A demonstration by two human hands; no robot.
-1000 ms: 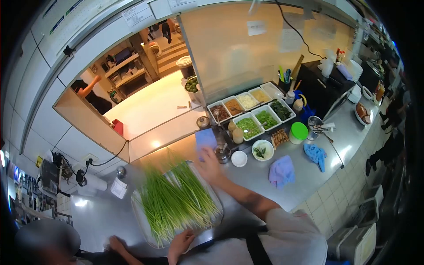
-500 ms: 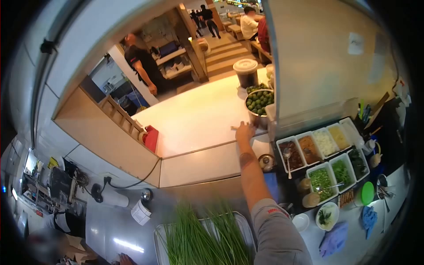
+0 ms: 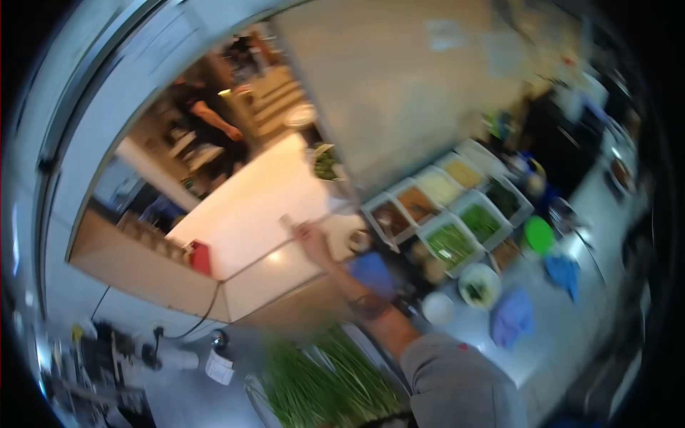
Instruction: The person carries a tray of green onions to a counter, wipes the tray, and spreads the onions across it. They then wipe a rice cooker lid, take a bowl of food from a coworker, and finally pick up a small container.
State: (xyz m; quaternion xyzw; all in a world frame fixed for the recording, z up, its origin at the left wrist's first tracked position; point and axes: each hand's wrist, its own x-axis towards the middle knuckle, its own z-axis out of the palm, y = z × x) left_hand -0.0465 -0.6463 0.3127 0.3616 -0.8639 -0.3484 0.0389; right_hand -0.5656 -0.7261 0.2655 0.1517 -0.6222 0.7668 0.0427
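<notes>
My right hand (image 3: 310, 239) reaches forward over the pass counter (image 3: 264, 246), its arm in a grey sleeve stretched from the lower right. The fingers are closed on a small pale flat piece (image 3: 287, 222), too blurred to name. Beyond the hand, to the right, stands a bowl of green round fruit (image 3: 326, 165). A round metal-lidded pot (image 3: 358, 241) is just to the right of my wrist. Below the arm, long green chives (image 3: 321, 381) lie in a metal tray (image 3: 367, 346). My left hand is out of view.
White tubs (image 3: 446, 239) of chopped greens and toppings stand to the right. A white bowl (image 3: 478, 285), a purple cloth (image 3: 512, 317) and a blue cloth (image 3: 562, 274) lie nearer. A partition wall (image 3: 399, 93) borders the opening. Another person (image 3: 214, 118) stands beyond.
My view has swung to the right, so the scene has shifted left and blurred. My right hand has drawn back from beside the fruit bowl, still with the small pale piece.
</notes>
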